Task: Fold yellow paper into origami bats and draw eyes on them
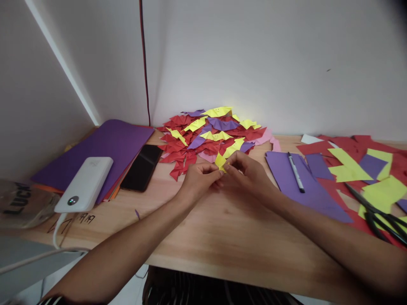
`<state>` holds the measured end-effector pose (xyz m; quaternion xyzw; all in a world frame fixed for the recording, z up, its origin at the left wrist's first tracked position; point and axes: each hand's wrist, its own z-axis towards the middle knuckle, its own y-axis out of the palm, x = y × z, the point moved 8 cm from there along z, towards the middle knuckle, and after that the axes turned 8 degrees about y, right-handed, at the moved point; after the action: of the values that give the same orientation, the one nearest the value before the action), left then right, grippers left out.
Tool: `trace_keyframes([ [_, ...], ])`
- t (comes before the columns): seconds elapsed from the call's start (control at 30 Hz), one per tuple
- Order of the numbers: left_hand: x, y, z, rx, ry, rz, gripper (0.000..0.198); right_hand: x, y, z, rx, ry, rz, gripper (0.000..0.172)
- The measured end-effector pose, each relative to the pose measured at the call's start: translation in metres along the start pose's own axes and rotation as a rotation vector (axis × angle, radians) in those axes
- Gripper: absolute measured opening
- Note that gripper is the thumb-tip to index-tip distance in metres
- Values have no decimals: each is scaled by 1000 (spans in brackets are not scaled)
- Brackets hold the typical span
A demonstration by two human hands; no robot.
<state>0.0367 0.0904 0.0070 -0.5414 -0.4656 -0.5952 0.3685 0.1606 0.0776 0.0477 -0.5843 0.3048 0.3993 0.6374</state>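
A small folded piece of yellow paper (220, 161) is pinched between my two hands above the wooden table (229, 237). My left hand (203, 177) grips its left and lower side with thumb and fingers. On the other side, my right hand (243, 167) holds its right edge between thumb and forefinger. Just behind the hands lies a heap of folded paper shapes (206, 146) in red, yellow, purple and pink, a few with small dots drawn on them.
At left, a white power bank (85, 182) with a cable lies on purple sheets (117, 135), beside a black phone (141, 168). At right are purple paper (305, 199), a pen (296, 173), colored scraps (348, 169) and black scissors (378, 214). A wall stands behind.
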Motion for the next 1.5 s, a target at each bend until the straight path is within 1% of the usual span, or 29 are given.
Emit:
trace_keyframes([
  [0.1, 0, -1, -1, 7, -22, 8, 12, 1, 1, 0, -12, 4, 24, 7],
  [0.2, 3, 1, -2, -37, -14, 17, 13, -1, 2, -1, -6, 4, 26, 8],
  [0.27, 6, 3, -3, -62, 13, 15, 16, -5, 1, -2, 15, -14, 11, 8],
  [0.33, 9, 3, -3, -52, 57, 20, 18, -12, 1, -3, 33, -47, -6, 7],
  [0.43, 16, 5, -4, -56, 125, 40, 18, -18, -3, -6, 50, -53, -8, 6],
  [0.57, 29, 12, -10, -70, 161, 63, 16, -30, -13, -19, 85, -80, -3, 2],
  [0.67, 36, 23, -19, -154, 152, 86, 15, -34, -19, -35, 124, -79, 31, 4],
  [0.73, 38, 29, -25, -211, 142, 94, 15, -32, -22, -44, 144, -64, 66, 7],
  [0.8, 38, 33, -31, -236, 148, 89, 16, -26, -23, -52, 151, -45, 140, 11],
  [0.9, 36, 35, -40, -228, 155, 79, 15, -14, -23, -60, 146, 1, 265, 18],
  [1.0, 33, 35, -48, -183, 179, 109, 14, -3, -16, -68, 91, 30, 278, 24],
  [1.13, 33, 33, -55, -130, 314, 176, 18, -3, -6, -78, 22, -14, 79, 24],
  [1.2, 30, 32, -57, -124, 345, 199, 15, -5, -2, -81, -26, -27, 51, 23],
  [1.3, 20, 32, -60, -174, 304, 166, 15, -8, 6, -84, -132, -23, 83, 22],
  [1.37, 15, 33, -62, -205, 276, 148, 14, -9, 9, -84, -174, -10, 109, 20],
  [1.5, 9, 32, -63, -203, 245, 125, 12, -8, 11, -83, -177, 28, 131, 13],
])
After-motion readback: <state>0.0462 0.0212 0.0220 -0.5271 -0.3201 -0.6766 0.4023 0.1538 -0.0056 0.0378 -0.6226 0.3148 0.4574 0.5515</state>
